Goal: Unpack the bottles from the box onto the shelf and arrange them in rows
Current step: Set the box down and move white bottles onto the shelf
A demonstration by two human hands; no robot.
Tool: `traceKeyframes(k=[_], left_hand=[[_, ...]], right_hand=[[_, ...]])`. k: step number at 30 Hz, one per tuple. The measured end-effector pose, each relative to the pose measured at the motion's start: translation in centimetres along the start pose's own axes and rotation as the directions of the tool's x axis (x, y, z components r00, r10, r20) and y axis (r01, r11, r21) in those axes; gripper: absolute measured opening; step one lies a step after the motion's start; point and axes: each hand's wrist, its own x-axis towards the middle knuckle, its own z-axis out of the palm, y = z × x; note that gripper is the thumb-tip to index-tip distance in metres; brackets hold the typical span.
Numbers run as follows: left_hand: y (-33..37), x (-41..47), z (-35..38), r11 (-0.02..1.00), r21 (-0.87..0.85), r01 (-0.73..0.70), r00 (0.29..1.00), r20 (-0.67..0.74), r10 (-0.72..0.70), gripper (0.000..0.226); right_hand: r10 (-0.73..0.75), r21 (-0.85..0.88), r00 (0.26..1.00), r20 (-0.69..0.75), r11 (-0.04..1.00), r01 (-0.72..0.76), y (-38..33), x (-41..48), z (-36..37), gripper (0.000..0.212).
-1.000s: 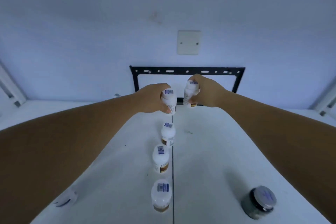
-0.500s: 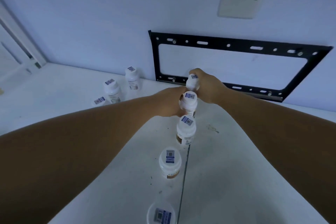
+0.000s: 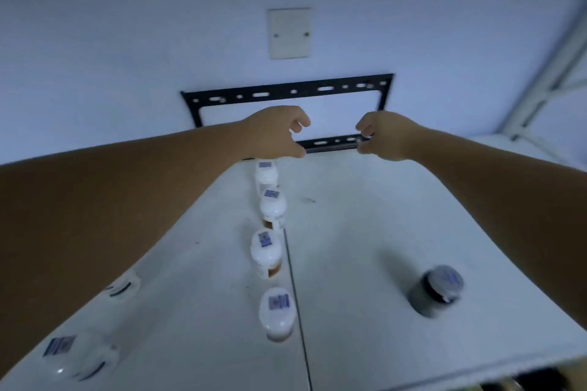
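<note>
Shelf (image 3: 365,247): white, flat, with a thin dark seam running front to back just right of centre. Row of bottles along the left of that seam, four in view, white-capped with small barcode stickers on top — far bottle (image 3: 266,172) just below the left hand, second bottle (image 3: 273,207) close in front of it, third bottle (image 3: 266,253) a little apart, near bottle (image 3: 278,313) closest to the camera; all upright, amber showing at the base of the three nearer ones. Dark jar (image 3: 436,294): upright, grey lid, standing alone on the right half of the shelf, well apart from the row. Two more white bottles at the left edge, blurred — one (image 3: 122,286) beside the left forearm, one (image 3: 74,355) at the lower left corner with a barcode sticker; whether they stand or lie cannot be told. Left hand (image 3: 274,133): raised above the far end of the row, fingers curled loosely with a gap between thumb and fingers, holding nothing. Right hand (image 3: 386,135): level with the left and apart from it, fingers likewise loosely curled and parted, empty. Both forearms reach in from the lower corners. Wall behind: pale, bearing a black metal bracket (image 3: 286,95) shaped as an open frame, and a blank white plate (image 3: 289,32) above it. The box is out of sight.
</note>
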Motion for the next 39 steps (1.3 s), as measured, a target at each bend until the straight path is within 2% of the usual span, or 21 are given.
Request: traceKeyframes(k=[3, 8, 14, 17, 24, 27, 30, 35, 39], left_hand=[[7.0, -0.6, 1.7, 0.976, -0.043, -0.215, 0.975, 0.048, 0.217, 0.052], [19.9, -2.6, 6.2, 0.88, -0.072, -0.469, 0.865, 0.164, 0.475, 0.048], [35.7, -7.3, 15.3, 0.712, -0.109, -0.693, 0.651, 0.33, 0.684, 0.046], [42.8, -10.5, 21.2, 0.625, -0.114, -0.772, 0.53, 0.427, 0.733, 0.044], [54.9, -18.2, 36.1, 0.466, -0.138, -0.874, 0.279, 0.642, 0.714, 0.041], [57.1, -20.5, 42.9, 0.495, -0.168, -0.853, 0.224, 0.738, 0.637, 0.041], [57.9, -22.2, 49.7, 0.546, -0.169, -0.821, 0.197, 0.814, 0.547, 0.04], [55.5, -23.8, 59.1, 0.62, -0.168, -0.767, 0.145, 0.895, 0.421, 0.038], [52.7, -24.0, 66.8, 0.703, -0.15, -0.695, 0.108, 0.945, 0.307, 0.039]], right_hand=[[0.148, 0.056, 0.981, -0.128, 0.988, -0.142, 3.4, -8.2, -3.4, 0.045], [0.367, 0.056, 0.894, -0.258, 0.929, -0.366, 9.5, -22.8, -6.9, 0.044], [0.643, 0.061, 0.72, -0.26, 0.755, -0.653, 18.0, -41.1, -6.2, 0.042], [0.774, 0.117, 0.598, -0.206, 0.626, -0.771, 22.4, -49.8, -4.0, 0.044], [0.9, 0.178, 0.437, 0.008, 0.428, -0.886, 32.0, -66.4, 3.8, 0.05], [0.922, 0.265, 0.376, 0.09, 0.342, -0.902, 35.9, -71.4, 8.5, 0.051], [0.917, 0.313, 0.331, 0.223, 0.255, -0.915, 39.2, -74.7, 13.9, 0.05], [0.882, 0.353, 0.308, 0.357, 0.178, -0.918, 42.4, -77.0, 23.3, 0.045], [0.846, 0.349, 0.282, 0.452, 0.123, -0.929, 44.6, -77.4, 31.1, 0.033]])
